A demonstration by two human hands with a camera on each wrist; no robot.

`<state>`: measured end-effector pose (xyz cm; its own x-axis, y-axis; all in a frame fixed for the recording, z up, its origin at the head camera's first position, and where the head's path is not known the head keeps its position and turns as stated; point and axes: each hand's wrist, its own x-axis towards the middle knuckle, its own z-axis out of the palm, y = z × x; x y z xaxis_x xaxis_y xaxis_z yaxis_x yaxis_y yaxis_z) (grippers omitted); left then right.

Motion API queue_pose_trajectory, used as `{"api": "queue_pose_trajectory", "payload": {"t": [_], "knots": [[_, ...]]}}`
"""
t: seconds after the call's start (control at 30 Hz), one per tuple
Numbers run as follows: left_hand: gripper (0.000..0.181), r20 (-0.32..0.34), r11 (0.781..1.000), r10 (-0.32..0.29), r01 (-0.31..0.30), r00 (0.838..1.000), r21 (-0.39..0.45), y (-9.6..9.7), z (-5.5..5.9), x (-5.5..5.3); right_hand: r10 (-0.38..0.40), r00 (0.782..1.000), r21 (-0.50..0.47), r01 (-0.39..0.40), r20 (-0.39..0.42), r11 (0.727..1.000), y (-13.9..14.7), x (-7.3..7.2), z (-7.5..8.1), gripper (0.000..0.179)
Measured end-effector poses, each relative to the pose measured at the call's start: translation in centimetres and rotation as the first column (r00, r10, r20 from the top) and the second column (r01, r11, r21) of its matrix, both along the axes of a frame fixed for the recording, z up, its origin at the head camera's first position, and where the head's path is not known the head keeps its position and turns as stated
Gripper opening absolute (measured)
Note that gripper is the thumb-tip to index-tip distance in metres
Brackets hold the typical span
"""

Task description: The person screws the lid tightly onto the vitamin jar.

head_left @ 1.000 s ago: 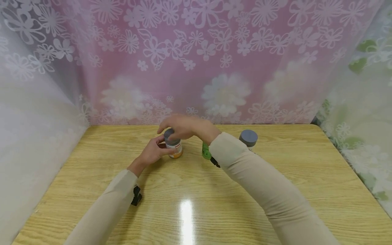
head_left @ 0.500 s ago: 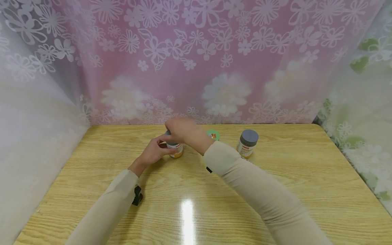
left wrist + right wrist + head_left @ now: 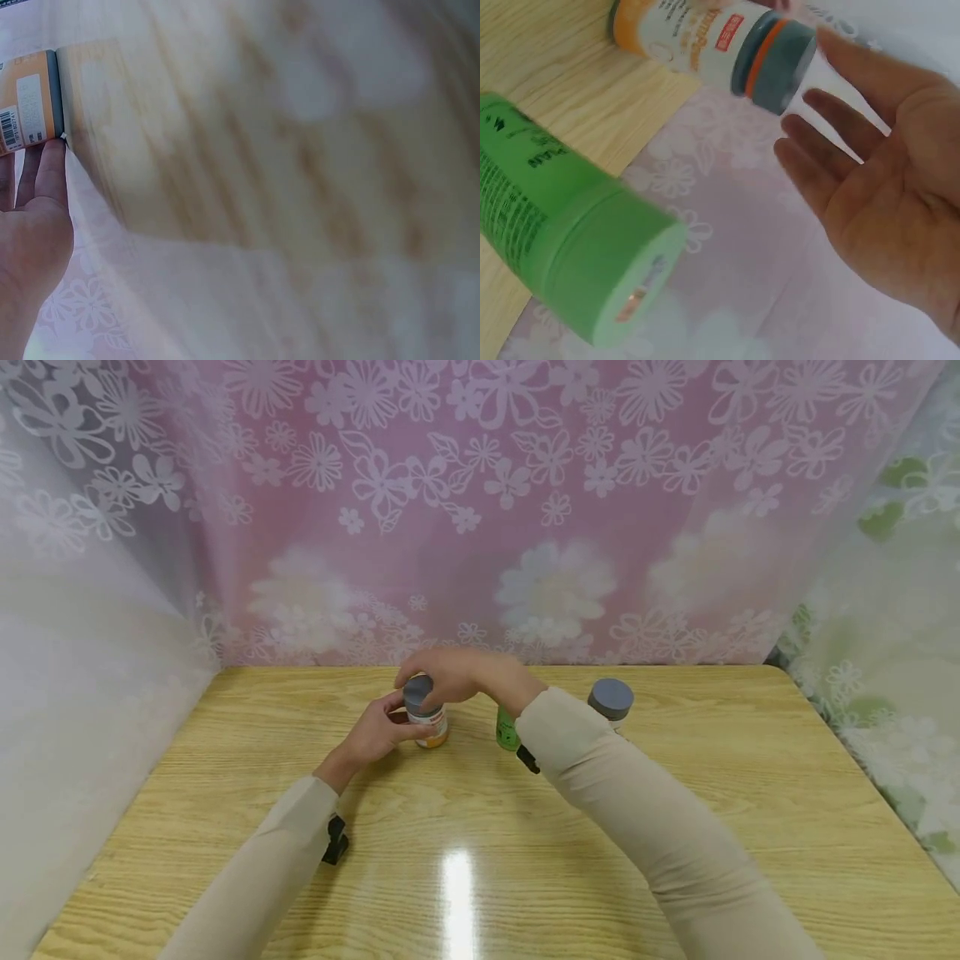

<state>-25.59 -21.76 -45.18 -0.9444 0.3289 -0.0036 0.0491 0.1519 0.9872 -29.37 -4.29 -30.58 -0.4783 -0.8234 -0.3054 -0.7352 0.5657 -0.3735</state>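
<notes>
A supplement jar point(image 3: 427, 727) with a grey lid point(image 3: 420, 693) and a white and orange label stands toward the table's back. My left hand point(image 3: 378, 732) grips it from the left, thumb across the front. In the left wrist view, that hand's fingers lie along the edge of the jar point(image 3: 26, 94). My right hand point(image 3: 457, 672) is arched over the lid, fingers spread. In the right wrist view, the right hand point(image 3: 900, 157) has its loosely extended fingertips point(image 3: 786, 150) right at the rim of the lid point(image 3: 787, 67); an orange band shows below the lid.
Right of the jar stands a green bottle point(image 3: 506, 732), partly hidden by my right arm; its green cap point(image 3: 615, 262) shows in the right wrist view. Farther right is a second grey-lidded jar point(image 3: 611, 700). A flowered curtain point(image 3: 555, 510) hangs behind the wooden table point(image 3: 450, 802).
My right hand turned over the lid half a second ago, then swung back, its fingers spread again and the lid top showing. The left hand and jar have stayed in place.
</notes>
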Motion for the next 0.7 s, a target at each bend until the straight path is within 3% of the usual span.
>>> {"api": "queue_pose_trajectory", "payload": {"t": [0.1,0.23,0.37,0.5,0.6,0.7], "knots": [[0.054,0.003,1.000,0.010,-0.010,1.000,-0.012,-0.1,0.0,0.0,-0.010,1.000,0.008,0.010,0.005,1.000,-0.2,-0.2,-0.1,0.041],[0.057,0.001,1.000,-0.001,0.001,1.000,-0.001,-0.2,0.0,0.1,-0.105,0.990,0.044,0.109,-0.095,0.993,-1.0,0.2,-0.4,0.040],[0.059,0.006,1.000,-0.003,0.003,1.000,0.016,-0.2,0.0,0.0,-0.238,0.938,0.056,0.260,-0.252,0.964,-1.8,0.9,-0.9,0.036],[0.055,0.023,0.999,0.000,0.000,1.000,0.036,-0.2,-0.2,-0.1,-0.302,0.882,0.076,0.351,-0.360,0.933,-2.1,1.5,-1.4,0.052],[0.053,0.023,0.999,-0.010,0.009,1.000,0.045,-0.2,-0.2,-0.1,-0.332,0.891,0.086,0.374,-0.308,0.923,-1.9,1.5,-1.4,0.065],[0.055,-0.002,1.000,-0.010,0.010,1.000,0.020,-0.2,-0.1,-0.2,-0.289,0.932,0.074,0.311,-0.220,0.947,-1.3,1.2,-0.8,0.059]]}}
